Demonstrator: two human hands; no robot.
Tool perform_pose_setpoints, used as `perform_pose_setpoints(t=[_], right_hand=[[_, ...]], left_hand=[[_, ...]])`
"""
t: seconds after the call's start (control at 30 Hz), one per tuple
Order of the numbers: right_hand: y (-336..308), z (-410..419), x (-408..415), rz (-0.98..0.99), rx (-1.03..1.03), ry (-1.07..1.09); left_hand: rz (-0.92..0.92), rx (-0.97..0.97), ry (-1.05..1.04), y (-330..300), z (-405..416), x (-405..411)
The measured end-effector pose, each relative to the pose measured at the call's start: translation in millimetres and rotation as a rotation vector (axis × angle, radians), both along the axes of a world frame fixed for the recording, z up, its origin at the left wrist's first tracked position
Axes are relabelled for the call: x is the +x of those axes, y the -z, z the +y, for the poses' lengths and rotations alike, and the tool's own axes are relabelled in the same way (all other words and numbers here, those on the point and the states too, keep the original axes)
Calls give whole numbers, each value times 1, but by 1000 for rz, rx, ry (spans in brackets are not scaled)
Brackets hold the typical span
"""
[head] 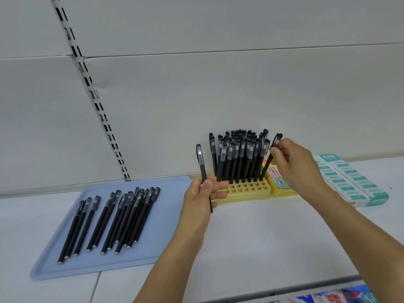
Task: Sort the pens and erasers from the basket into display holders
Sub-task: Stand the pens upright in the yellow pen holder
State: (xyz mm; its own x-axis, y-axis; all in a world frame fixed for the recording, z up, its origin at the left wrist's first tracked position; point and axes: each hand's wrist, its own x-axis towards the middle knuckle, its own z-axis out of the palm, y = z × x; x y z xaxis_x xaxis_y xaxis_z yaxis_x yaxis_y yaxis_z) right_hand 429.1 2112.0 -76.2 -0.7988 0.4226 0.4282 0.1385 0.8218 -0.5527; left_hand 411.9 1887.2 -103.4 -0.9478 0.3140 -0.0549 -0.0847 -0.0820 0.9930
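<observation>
A yellow pen holder [244, 190] with a grid of holes stands on the white shelf, its back rows filled with several upright black pens [238, 154]. My left hand [201, 197] grips one black pen [201, 162] upright, just left of the holder. My right hand [293, 165] pinches another black pen [270, 159] near its cap, tilted, with its lower end at the holder's right edge. Several more black pens [113, 219] lie on a pale blue tray [170, 217] at the left.
A yellow box of erasers [278, 186] sits right of the holder, partly behind my right hand. A green and white eraser display box [349, 180] lies further right. The white back wall carries a slotted rail [96, 99]. Colourful packaging [341, 296] shows below the shelf edge.
</observation>
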Motion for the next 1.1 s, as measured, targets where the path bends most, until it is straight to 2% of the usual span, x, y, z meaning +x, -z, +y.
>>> perform_pose_setpoints(t=[0.17, 0.4, 0.53, 0.63, 0.73, 0.9, 1.1], right_hand=[[-5, 0, -6, -41, 28, 8], [-7, -1, -6, -203, 81, 29], [-4, -6, -1, -203, 21, 68], [7, -16, 12, -105, -1, 92], [26, -26, 23, -40, 60, 28], [48, -31, 26, -103, 213, -137], [55, -37, 25, -114, 275, -205]], left_hand=[[34, -67, -67, 2, -3, -2], [141, -29, -133, -4, -8, -24], [295, -157, -163, -5, -2, -38], [411, -298, -146, -5, 4, -45], [470, -414, -117, -1, 9, -51], [552, -517, -114, 4, 13, -54], [632, -687, -93, 5, 17, -54]])
